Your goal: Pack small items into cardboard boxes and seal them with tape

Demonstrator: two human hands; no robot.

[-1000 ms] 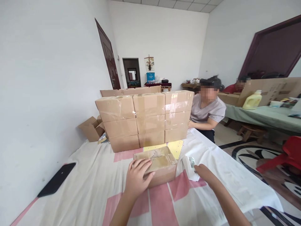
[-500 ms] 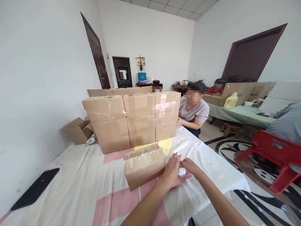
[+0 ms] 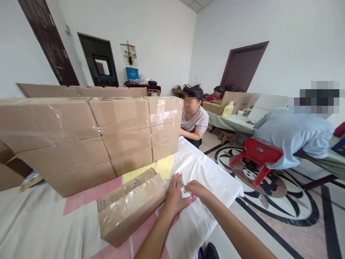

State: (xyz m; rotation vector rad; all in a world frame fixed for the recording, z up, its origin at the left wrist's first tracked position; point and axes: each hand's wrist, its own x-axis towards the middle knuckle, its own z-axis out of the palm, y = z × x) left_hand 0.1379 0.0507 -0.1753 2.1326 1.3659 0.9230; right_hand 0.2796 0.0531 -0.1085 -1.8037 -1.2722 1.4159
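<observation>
A small white object with dark marks (image 3: 185, 193), possibly a little box or packet, lies between my hands near the table's right side. My left hand (image 3: 174, 197) lies along its left side, fingers stretched forward and the thumb reaching round its near end. From the right, my right hand (image 3: 197, 190) has its fingers curled against it; the fingertips are partly hidden. Just left of my left hand is a long cardboard box (image 3: 132, 207), with clear tape on it and a narrow gap along its far side.
Taped cardboard boxes (image 3: 125, 126) are stacked like a wall across the table. A pink, yellow and white cloth (image 3: 207, 169) covers the tabletop. Beyond its far edge crouches a person (image 3: 195, 124). Another person (image 3: 292, 131) leans over a side table, on a red chair (image 3: 262, 153).
My view has turned right and come closer, so the boxes appear farther left and larger. Both hands remain at the small white object.
</observation>
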